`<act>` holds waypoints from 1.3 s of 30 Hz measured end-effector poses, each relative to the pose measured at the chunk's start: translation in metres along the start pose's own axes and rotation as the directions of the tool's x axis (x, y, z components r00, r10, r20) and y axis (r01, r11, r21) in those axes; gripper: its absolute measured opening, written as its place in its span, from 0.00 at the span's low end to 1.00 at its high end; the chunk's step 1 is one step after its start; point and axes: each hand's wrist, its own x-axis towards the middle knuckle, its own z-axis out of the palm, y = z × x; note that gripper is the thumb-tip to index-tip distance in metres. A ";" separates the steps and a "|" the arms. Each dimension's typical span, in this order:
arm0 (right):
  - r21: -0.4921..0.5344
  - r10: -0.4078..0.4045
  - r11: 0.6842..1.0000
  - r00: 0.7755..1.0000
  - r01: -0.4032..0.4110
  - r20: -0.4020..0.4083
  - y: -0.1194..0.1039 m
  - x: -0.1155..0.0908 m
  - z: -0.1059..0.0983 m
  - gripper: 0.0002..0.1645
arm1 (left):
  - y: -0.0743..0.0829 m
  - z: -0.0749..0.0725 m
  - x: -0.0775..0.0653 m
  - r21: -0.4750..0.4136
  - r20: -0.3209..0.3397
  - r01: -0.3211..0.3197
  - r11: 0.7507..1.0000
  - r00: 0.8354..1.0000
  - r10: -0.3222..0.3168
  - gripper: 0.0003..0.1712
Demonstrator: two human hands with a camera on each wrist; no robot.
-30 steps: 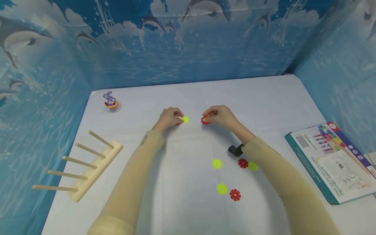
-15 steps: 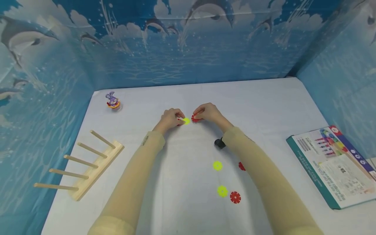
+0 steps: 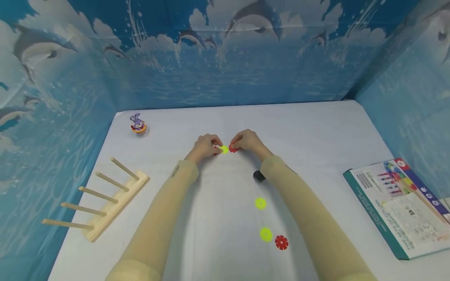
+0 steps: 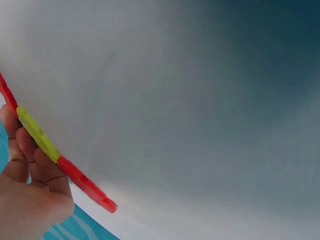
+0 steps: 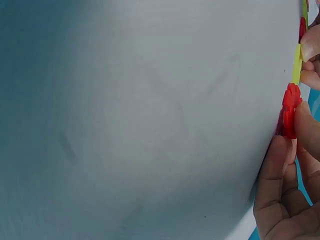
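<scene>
My left hand [image 3: 205, 147] pinches a row of joined notched plastic discs, with a yellow disc [image 3: 224, 149] poking out past the fingertips. A red disc shows beneath those fingers, partly covered. Between thumb and fingers of my right hand [image 3: 248, 140] is a red notched disc [image 5: 290, 107], its edge right up against the yellow one. Seen edge-on in the left wrist view, red, yellow and red discs form a nearly straight line. Farther along the row, the right wrist view shows another red disc [image 5: 302, 29] beside the left fingers.
Loose yellow discs [image 3: 266, 234] and a red disc [image 3: 281, 242] lie nearer on the white table. A wooden peg rack [image 3: 117, 205] stands left, a rabbit figurine [image 3: 138, 124] far left. A printed box [image 3: 400, 207] lies right. A black object [image 3: 259, 176] shows by the right cuff.
My right hand has moved left, bringing its red disc up to the yellow disc. My left hand stays nearly in place. The right sleeve now covers two loose discs seen earlier.
</scene>
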 end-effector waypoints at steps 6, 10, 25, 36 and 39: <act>-0.019 -0.011 1.000 1.000 0.011 -0.002 0.004 -0.003 0.006 0.11 | -0.002 0.005 -0.002 -0.002 0.004 0.000 1.000 1.000 0.000 0.11; -0.043 -0.030 0.999 1.000 0.030 0.003 0.006 -0.006 0.011 0.11 | -0.007 0.011 -0.004 0.011 0.011 -0.013 1.000 1.000 0.013 0.11; -0.058 -0.010 0.998 0.999 0.008 -0.039 0.012 -0.017 0.019 0.10 | -0.005 0.019 -0.009 0.017 0.010 -0.005 1.000 1.000 0.005 0.11; -0.070 -0.047 0.997 0.995 0.041 -0.092 0.004 -0.014 0.017 0.08 | 0.000 0.009 -0.006 0.015 -0.022 0.005 1.000 1.000 -0.005 0.10; -0.077 -0.060 0.996 0.992 0.052 -0.110 0.002 -0.011 0.016 0.08 | 0.002 0.004 -0.007 0.021 -0.031 0.003 1.000 1.000 -0.002 0.10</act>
